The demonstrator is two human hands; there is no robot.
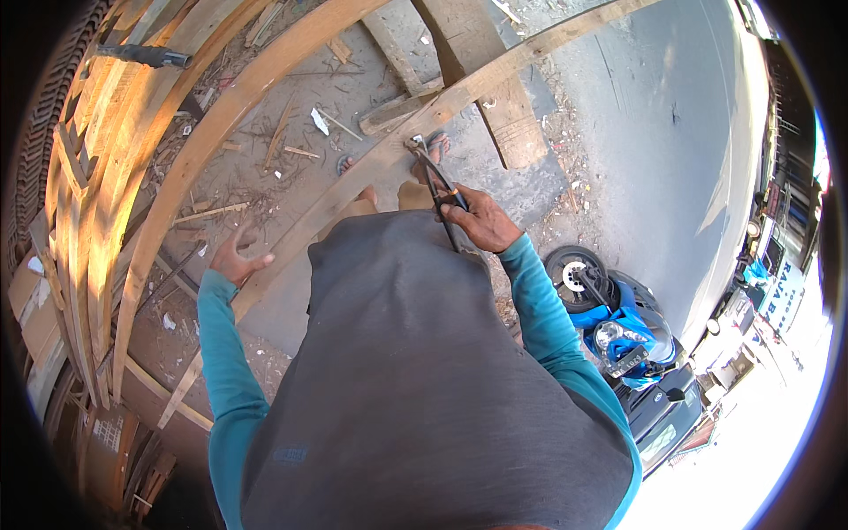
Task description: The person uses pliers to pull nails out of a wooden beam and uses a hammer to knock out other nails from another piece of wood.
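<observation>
A long wooden plank (380,165) runs diagonally in front of my body, from the lower left to the upper right. My right hand (484,221) is closed around the dark handles of a pair of pincers (432,173), which have a touch of orange on them. The head of the pincers is at the plank's face; whether the jaws grip anything is too small to tell. My left hand (237,256) is held open beside the plank's left part, fingers spread and curved, thumb pointing at its edge. Nothing shows in that hand.
Stacked timber (110,203) leans at the left, with a dark tool (146,56) on top. A curved-looking beam (199,132) stands beside it. Wide boards (503,115) lie ahead. Wood scraps litter the ground around my sandalled feet. A blue motorcycle (632,327) is parked at the right.
</observation>
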